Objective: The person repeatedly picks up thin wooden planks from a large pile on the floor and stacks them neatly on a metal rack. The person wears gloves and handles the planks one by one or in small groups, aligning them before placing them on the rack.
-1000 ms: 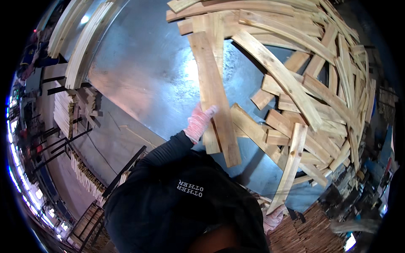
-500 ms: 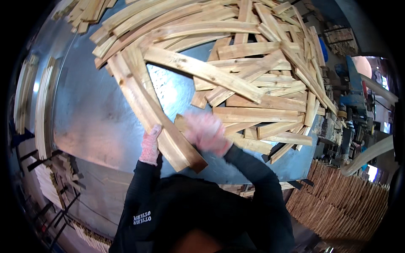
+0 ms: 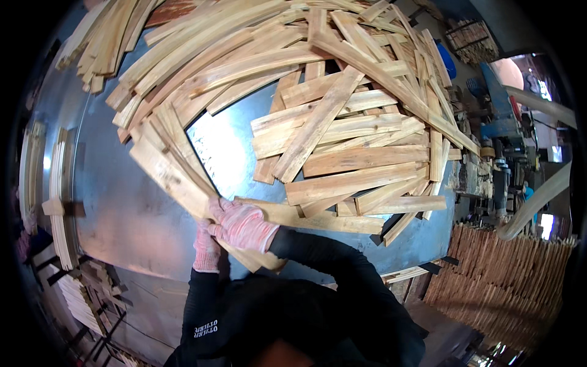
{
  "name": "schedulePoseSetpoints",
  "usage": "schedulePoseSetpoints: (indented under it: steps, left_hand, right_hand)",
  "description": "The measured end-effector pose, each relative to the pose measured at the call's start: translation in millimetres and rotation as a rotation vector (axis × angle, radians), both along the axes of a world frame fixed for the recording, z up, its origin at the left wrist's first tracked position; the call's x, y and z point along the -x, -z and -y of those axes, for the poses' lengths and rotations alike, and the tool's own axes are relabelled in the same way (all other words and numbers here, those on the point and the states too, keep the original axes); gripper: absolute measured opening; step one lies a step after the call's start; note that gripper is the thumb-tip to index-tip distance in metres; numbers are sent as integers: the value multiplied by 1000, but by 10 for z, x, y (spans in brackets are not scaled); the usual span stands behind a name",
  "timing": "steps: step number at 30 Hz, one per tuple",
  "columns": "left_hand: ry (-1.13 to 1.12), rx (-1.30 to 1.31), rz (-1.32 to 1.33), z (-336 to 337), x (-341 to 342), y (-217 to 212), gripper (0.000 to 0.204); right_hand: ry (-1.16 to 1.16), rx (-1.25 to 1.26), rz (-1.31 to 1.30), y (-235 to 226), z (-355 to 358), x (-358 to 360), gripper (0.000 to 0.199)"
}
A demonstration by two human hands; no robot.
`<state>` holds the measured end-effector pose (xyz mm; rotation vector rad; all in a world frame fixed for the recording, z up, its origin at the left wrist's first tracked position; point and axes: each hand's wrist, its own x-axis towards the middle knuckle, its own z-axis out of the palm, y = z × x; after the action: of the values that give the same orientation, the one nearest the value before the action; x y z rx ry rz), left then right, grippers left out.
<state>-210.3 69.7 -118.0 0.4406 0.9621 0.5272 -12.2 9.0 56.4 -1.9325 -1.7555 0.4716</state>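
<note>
Both my hands wear pink-and-white knit gloves and meet at the near end of a few long wooden boards (image 3: 168,173). My left hand (image 3: 206,249) grips their left edge from beside and below. Just to its right, my right hand (image 3: 243,225) closes over the boards from above, its fingers touching the left hand's. The boards slant from the upper left down toward my body, and their near ends poke out below the right hand. Another board (image 3: 318,218) lies on the metal table (image 3: 122,189), running rightward from the right hand. Palms and some fingertips are hidden.
A loose, criss-crossed pile of boards (image 3: 367,160) covers the table's far and right parts. More boards (image 3: 110,43) lie at the far left. Narrow strips (image 3: 59,183) are stacked along the left side. Machinery (image 3: 504,131) and a big wood stack (image 3: 489,281) stand at right.
My right hand has moved left from beside the pile onto the boards at my left hand. A long board that slanted across the middle no longer lies there. The view has shifted slightly.
</note>
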Motion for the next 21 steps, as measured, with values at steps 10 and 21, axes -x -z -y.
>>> schedulePoseSetpoints:
  steps: [10,21]
  left_hand:
    - [73,-92,-193,82,-274,-808,51]
    - [-122,-458,-121,75,-157,-1512,96]
  right_hand:
    - [805,343,702,-61,217,-4352,100]
    - [931,587,400,219,717,-3891,77]
